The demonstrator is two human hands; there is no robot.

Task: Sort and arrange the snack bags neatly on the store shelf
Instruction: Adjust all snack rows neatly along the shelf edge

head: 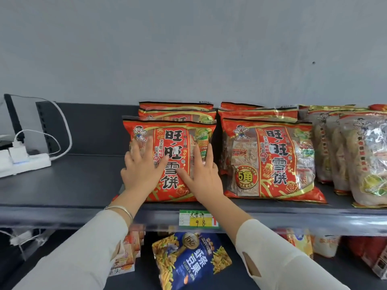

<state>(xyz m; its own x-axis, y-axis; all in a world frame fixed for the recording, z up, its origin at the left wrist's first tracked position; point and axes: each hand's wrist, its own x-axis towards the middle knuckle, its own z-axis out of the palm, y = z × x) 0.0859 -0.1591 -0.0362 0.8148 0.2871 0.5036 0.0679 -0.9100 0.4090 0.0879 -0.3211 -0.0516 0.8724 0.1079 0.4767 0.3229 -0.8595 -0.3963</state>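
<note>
While the front red rice-cracker bag (169,160) stands upright at the dark shelf (62,185) edge, left hand (142,166) and right hand (201,174) press flat against its face, fingers spread, grasping nothing (matching bags stacked behind; a second red stack (270,158) just beside).

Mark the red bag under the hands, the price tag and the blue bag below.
red bag (178,147), head view, centre of its front.
price tag (199,221), head view, its yellow strip.
blue bag (191,261), head view, middle of its face.
</note>
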